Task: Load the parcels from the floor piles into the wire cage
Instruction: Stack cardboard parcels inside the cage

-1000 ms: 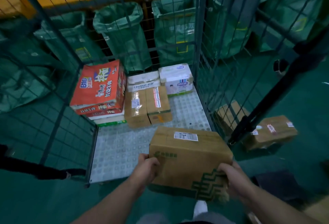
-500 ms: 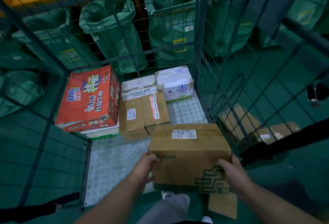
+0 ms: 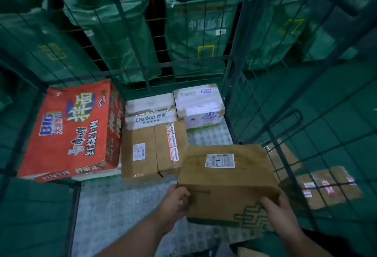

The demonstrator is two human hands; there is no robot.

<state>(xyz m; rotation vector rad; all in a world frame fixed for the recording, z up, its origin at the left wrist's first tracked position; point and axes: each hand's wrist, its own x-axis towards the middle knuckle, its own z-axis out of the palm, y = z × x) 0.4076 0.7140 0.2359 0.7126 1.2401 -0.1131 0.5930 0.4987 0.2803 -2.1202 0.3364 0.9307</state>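
I hold a brown cardboard parcel with a white label and green print, above the wire cage's grey floor near its right wall. My left hand grips its left side, my right hand its right front corner. Inside the cage, against the back, lie a large red carton, a white Cestbon box, a white box and two brown parcels side by side.
Green mail sacks hang behind the cage's back mesh. Outside the right mesh wall, brown parcels lie on the green floor. The cage floor in front of the stacked boxes is bare on the left.
The parcel has moved forward and into the cage, now over its floor near the right wall. The view has come closer to the cage.
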